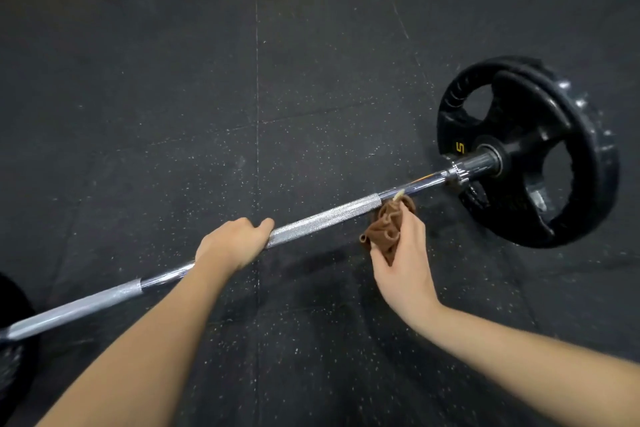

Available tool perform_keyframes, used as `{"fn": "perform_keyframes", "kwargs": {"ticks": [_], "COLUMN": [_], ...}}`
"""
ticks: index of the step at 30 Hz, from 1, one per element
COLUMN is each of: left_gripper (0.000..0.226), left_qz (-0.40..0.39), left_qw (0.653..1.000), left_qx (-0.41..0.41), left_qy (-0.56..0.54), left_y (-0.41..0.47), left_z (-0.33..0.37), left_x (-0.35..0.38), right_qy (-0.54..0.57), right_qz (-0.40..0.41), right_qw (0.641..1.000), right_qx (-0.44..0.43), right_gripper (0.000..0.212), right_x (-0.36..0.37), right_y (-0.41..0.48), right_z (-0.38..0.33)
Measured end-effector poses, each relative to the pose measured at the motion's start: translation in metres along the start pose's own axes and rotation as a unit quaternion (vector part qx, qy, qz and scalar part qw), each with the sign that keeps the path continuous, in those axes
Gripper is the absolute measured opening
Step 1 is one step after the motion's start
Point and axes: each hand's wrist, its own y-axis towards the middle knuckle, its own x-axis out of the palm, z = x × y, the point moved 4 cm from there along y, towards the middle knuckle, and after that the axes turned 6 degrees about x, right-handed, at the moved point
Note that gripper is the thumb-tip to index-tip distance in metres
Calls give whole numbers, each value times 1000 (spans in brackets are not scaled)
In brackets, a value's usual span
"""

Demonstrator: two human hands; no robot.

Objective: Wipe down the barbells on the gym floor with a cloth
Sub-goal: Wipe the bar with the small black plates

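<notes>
Barbell [325, 218] lies on the speckled rubber floor [311, 62], its shaft running away from the weight plate [526, 149]. Head view: the left hand [232, 243] is wrapped over the knurled section, well away from the plate. The right hand [405, 263], nearer the plate, pinches a bunched brown cloth [388, 224] just beside the shaft; contact cannot be confirmed. Judgement: wiping of the plate-side stretch is in hand, and the next move calls for folding the cloth round the shaft and sliding it toward the plate. Legible marking: a yellow "5" on the plate; no brand readable.
</notes>
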Motion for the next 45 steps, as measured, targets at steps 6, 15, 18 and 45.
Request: {"fn": "perform_keyframes", "kwargs": {"ticks": [6, 15, 18, 45], "left_gripper": [50, 53, 54, 48], "left_qz": [-48, -76, -75, -69], "left_qw": [999, 993, 993, 994], "left_qx": [17, 8, 9, 4], "left_qy": [2, -95, -89, -81], "left_y": [9, 17, 16, 6], "left_z": [-7, -6, -5, -2], "left_x": [0, 1, 1, -7], "right_qy": [5, -64, -36, -183], "right_qz": [36, -17, -25, -68], "right_qw": [999, 998, 999, 981], "right_qx": [25, -24, -28, 13], "right_gripper": [82, 92, 93, 98], "right_x": [-11, 10, 14, -1], "right_y": [12, 3, 0, 9], "right_z": [6, 9, 3, -11]}}
